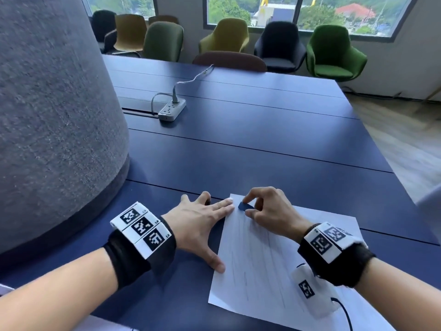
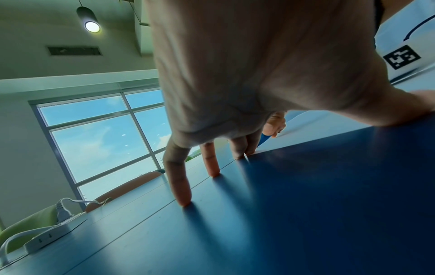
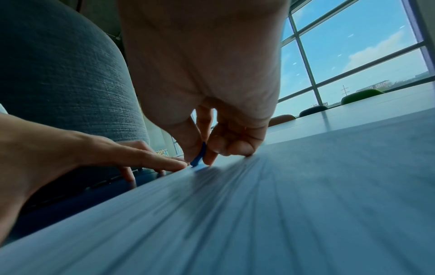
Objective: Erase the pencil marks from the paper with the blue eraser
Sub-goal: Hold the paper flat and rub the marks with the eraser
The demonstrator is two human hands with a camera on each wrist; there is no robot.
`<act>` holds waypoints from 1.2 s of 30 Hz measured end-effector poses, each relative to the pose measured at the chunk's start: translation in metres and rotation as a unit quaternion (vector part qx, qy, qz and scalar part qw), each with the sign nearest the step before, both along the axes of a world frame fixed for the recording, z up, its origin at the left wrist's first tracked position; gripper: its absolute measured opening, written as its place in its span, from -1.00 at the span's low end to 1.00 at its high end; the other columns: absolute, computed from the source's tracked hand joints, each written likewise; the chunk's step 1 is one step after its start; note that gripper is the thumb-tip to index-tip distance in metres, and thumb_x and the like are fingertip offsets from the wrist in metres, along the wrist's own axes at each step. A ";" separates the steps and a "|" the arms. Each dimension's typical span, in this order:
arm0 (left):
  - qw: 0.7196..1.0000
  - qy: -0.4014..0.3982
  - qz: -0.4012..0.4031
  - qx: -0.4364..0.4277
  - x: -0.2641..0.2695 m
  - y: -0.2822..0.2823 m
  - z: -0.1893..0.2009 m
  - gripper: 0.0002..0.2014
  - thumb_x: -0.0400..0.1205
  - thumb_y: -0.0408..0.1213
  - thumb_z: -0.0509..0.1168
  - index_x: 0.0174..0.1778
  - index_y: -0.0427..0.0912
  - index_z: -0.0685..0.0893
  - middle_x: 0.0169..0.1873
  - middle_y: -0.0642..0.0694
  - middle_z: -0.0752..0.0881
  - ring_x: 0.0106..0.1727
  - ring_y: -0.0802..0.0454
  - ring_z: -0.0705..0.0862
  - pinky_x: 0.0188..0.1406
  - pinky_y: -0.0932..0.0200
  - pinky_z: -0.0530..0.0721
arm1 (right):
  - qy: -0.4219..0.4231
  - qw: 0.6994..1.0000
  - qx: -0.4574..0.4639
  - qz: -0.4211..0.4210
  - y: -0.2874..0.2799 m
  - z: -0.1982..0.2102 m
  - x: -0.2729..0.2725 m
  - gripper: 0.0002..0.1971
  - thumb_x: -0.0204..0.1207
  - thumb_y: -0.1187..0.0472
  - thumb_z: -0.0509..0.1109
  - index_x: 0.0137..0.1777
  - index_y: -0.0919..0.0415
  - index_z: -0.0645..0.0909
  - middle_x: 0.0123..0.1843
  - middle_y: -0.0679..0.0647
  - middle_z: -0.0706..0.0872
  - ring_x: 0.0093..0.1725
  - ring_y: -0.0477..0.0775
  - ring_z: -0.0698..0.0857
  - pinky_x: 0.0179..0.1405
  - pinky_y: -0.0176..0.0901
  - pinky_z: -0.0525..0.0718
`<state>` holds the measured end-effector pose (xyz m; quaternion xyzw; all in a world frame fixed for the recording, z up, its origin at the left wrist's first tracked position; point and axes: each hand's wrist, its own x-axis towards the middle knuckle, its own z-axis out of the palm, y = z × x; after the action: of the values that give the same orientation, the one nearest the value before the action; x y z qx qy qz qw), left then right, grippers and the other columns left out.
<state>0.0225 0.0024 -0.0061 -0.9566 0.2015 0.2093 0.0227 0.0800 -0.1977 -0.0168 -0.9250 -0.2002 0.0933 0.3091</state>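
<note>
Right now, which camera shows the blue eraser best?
The head view: the blue eraser shows broadside, pinched by the right hand on the paper. The right wrist view shows only its thin edge; the left wrist view, a sliver.

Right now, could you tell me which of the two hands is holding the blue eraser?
The right hand pinches the blue eraser at the paper's far corner. The left hand lies flat with fingers spread, steadying the paper's edge, and holds nothing.
</note>
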 end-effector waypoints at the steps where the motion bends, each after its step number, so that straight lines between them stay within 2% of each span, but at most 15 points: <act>1: 1.000 -0.003 -0.002 0.001 0.000 0.000 -0.001 0.32 0.17 0.60 0.36 0.73 0.11 -0.13 0.69 0.35 -0.13 0.47 0.02 0.14 0.18 -0.13 0.34 | 0.004 1.000 0.001 0.016 0.000 -0.001 -0.003 -0.85 0.42 0.22 0.48 -0.05 -0.01 0.73 -0.42 -0.11 0.59 -0.38 -0.15 0.54 -0.35 -0.33 0.45; 4: 1.000 -0.009 -0.005 0.004 0.001 0.000 -0.003 0.32 0.16 0.61 0.34 0.73 0.11 -0.12 0.69 0.34 -0.14 0.45 0.02 0.15 0.11 -0.09 0.34 | 0.018 0.998 -0.012 0.063 0.002 -0.001 -0.010 -0.85 0.41 0.26 0.47 -0.11 -0.03 0.68 -0.46 -0.13 0.54 -0.43 -0.15 0.51 -0.41 -0.39 0.43; 7: 1.000 -0.004 -0.004 0.008 0.000 -0.001 -0.002 0.32 0.18 0.60 0.36 0.73 0.09 -0.12 0.69 0.32 -0.14 0.49 0.00 0.14 0.17 -0.11 0.36 | -0.005 0.999 -0.029 0.027 0.002 0.002 0.003 -0.88 0.42 0.26 0.44 -0.07 0.08 0.63 -0.40 -0.12 0.58 -0.34 -0.13 0.54 -0.39 -0.33 0.43; 9: 1.000 0.003 -0.002 0.007 0.000 -0.002 0.000 0.32 0.18 0.58 0.37 0.73 0.09 -0.12 0.69 0.32 -0.14 0.50 -0.01 0.13 0.19 -0.13 0.36 | -0.005 0.999 -0.031 0.013 0.001 0.002 0.006 -0.89 0.43 0.25 0.43 -0.07 0.11 0.61 -0.38 -0.11 0.58 -0.33 -0.15 0.54 -0.40 -0.36 0.42; 12: 1.000 0.003 -0.001 0.004 -0.001 -0.002 -0.001 0.32 0.17 0.59 0.37 0.73 0.09 -0.10 0.69 0.32 -0.13 0.48 -0.01 0.14 0.18 -0.13 0.37 | 0.031 0.997 -0.041 0.059 0.001 0.002 -0.006 -0.91 0.44 0.22 0.46 -0.09 0.06 0.63 -0.39 -0.13 0.56 -0.36 -0.17 0.52 -0.41 -0.35 0.39; 14: 1.000 0.001 -0.002 0.004 -0.001 -0.001 -0.001 0.32 0.17 0.59 0.36 0.73 0.09 -0.10 0.70 0.32 -0.13 0.48 -0.01 0.14 0.17 -0.12 0.38 | 0.036 0.996 -0.059 0.061 0.003 0.006 -0.005 -0.91 0.46 0.21 0.46 -0.07 0.07 0.63 -0.36 -0.13 0.56 -0.29 -0.11 0.54 -0.33 -0.30 0.43; 17: 1.000 0.003 -0.005 0.001 -0.001 -0.001 0.000 0.31 0.18 0.58 0.37 0.73 0.07 -0.10 0.70 0.31 -0.12 0.48 -0.01 0.15 0.16 -0.11 0.36 | 0.017 0.998 -0.052 0.006 0.004 0.009 0.006 -0.91 0.47 0.22 0.42 -0.08 0.09 0.58 -0.25 -0.07 0.60 -0.14 0.01 0.55 -0.18 -0.22 0.43; 22: 1.000 0.003 -0.007 -0.002 0.000 0.000 -0.002 0.33 0.17 0.60 0.36 0.74 0.07 -0.11 0.70 0.32 -0.12 0.46 -0.03 0.16 0.12 -0.12 0.35 | 0.049 0.995 -0.057 0.059 0.006 0.006 -0.008 -0.88 0.43 0.21 0.45 -0.12 0.02 0.58 -0.39 -0.10 0.55 -0.33 -0.10 0.53 -0.37 -0.27 0.43; 26: 1.000 0.004 -0.011 0.000 0.000 0.000 -0.001 0.33 0.18 0.59 0.37 0.74 0.05 -0.12 0.70 0.30 -0.12 0.49 -0.05 0.15 0.16 -0.14 0.35 | 0.017 0.998 -0.062 0.015 0.010 0.012 0.006 -0.90 0.44 0.25 0.43 -0.07 0.11 0.62 -0.35 -0.17 0.51 -0.18 0.00 0.53 -0.22 -0.22 0.43; 31: 1.000 0.001 -0.012 -0.001 0.001 0.001 -0.003 0.32 0.17 0.60 0.36 0.74 0.06 -0.08 0.71 0.29 -0.11 0.47 -0.04 0.16 0.06 -0.11 0.33 | 0.067 0.991 -0.073 0.089 0.012 0.013 -0.010 -0.89 0.42 0.22 0.49 -0.10 0.04 0.64 -0.41 -0.13 0.53 -0.39 -0.16 0.50 -0.40 -0.33 0.41; 34: 1.000 0.003 -0.009 0.001 0.001 0.001 -0.003 0.33 0.18 0.59 0.37 0.74 0.06 -0.11 0.71 0.29 -0.12 0.53 -0.06 0.12 0.16 -0.17 0.34 | 0.035 0.997 -0.068 0.029 0.013 0.015 0.002 -0.89 0.44 0.23 0.45 -0.05 0.11 0.62 -0.36 -0.13 0.55 -0.31 -0.08 0.56 -0.41 -0.33 0.41; 36: 1.000 0.006 -0.008 -0.001 0.001 0.000 -0.002 0.33 0.18 0.58 0.38 0.74 0.07 -0.11 0.71 0.29 -0.12 0.54 -0.07 0.11 0.18 -0.18 0.33 | 0.030 0.998 -0.058 0.025 0.013 0.012 -0.001 -0.88 0.44 0.24 0.44 -0.07 0.09 0.60 -0.38 -0.13 0.53 -0.32 -0.06 0.55 -0.41 -0.29 0.41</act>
<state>0.0234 0.0023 -0.0084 -0.9537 0.2098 0.2145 0.0225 0.0793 -0.1849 -0.0044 -0.9329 -0.2082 0.1408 0.2579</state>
